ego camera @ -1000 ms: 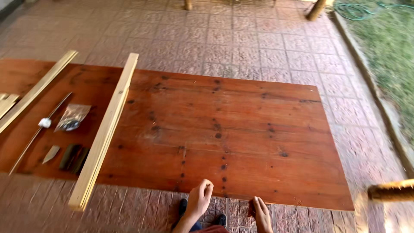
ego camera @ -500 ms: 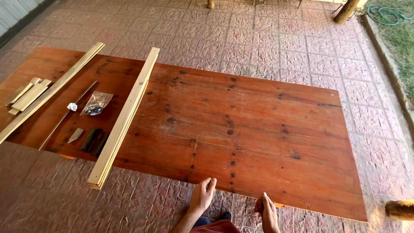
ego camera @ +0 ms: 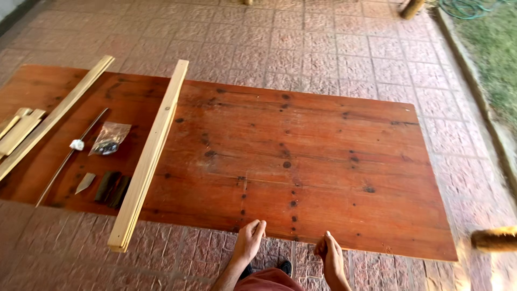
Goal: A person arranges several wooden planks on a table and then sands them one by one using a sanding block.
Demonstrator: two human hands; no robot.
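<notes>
Wooden board point(ego camera: 301, 161) flat on paving, left hand point(ego camera: 249, 241) and right hand point(ego camera: 329, 253) at its near edge, grips spread

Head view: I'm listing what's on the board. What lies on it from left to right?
Short wood pieces → thin long slat → metal rod → plastic bag → thick long batten → bare wooden board.

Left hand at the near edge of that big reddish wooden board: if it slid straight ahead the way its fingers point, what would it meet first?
The left hand points up across the reddish knotty wooden board. Its path looks free of objects; the long pale wooden strip lies off to its left.
</notes>
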